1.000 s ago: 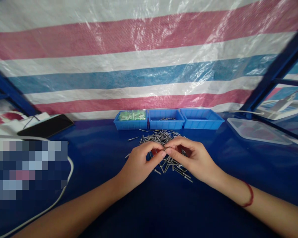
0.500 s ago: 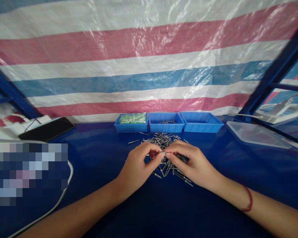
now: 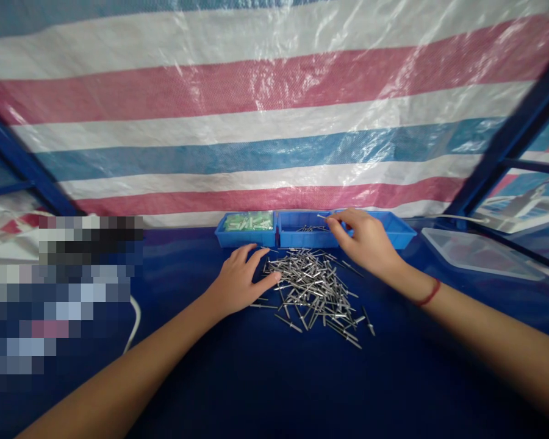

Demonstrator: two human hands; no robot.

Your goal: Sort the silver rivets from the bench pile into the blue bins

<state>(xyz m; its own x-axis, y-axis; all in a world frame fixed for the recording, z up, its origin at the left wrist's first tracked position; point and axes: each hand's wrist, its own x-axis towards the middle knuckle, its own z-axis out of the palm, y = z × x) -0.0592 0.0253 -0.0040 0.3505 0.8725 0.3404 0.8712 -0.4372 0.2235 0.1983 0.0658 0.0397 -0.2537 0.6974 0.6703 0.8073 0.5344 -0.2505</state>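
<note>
A loose pile of silver pop rivets [image 3: 313, 283] lies on the blue table. My left hand [image 3: 240, 277] rests at the pile's left edge, fingers spread, holding nothing. Over the right part of the middle blue bin [image 3: 302, 239], my right hand [image 3: 363, 238] pinches a single pop rivet [image 3: 321, 216] between thumb and fingertips. Several rivets lie in the bottom of that bin. My right hand and wrist hide part of the right blue bin [image 3: 400, 231].
The left blue bin [image 3: 244, 239] holds green-and-white pieces in clear plastic. A translucent lid [image 3: 482, 253] lies at the right, near a white power strip [image 3: 512, 213]. A white cable [image 3: 135, 320] runs along the left. A striped plastic sheet [image 3: 265, 140] hangs behind.
My hands have parted from their shared pinch above the pile. The right carried a rivet up and right to the middle bin; the left opened and drew slightly left.
</note>
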